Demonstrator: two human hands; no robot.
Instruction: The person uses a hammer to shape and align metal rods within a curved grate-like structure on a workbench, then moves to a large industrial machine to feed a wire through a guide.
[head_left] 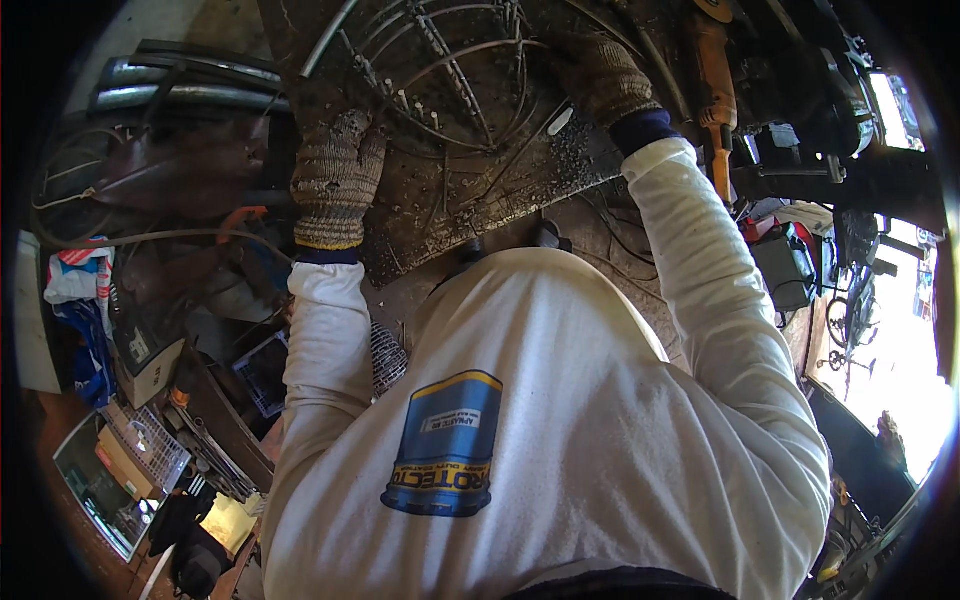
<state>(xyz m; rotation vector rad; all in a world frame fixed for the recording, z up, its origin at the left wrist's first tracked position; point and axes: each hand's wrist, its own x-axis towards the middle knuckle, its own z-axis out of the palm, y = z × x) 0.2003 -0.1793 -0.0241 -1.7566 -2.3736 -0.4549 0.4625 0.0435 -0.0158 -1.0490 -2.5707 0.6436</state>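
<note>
A round frame of bent metal rods [438, 40], crossed by ribbed bars, lies on a dark, grimy metal work table [520, 195]. My left hand [340, 180], in a brown knitted glove, is at the frame's near left side. Its fingers are bunched and look closed on the rim, though the grip itself is partly hidden. My right hand [608, 80], gloved alike, reaches to the frame's right side. Its fingers fade into dark shadow, so their hold does not show. A small pale, flat piece [560, 122] lies on the table between my hands.
An orange power tool [715, 90] lies to the right of my right arm. Metal tubes [190, 95] are stacked at the far left. A cable [170, 238] runs beside my left wrist. Crates, bags and scrap crowd the left side; a bicycle [852, 315] stands at right.
</note>
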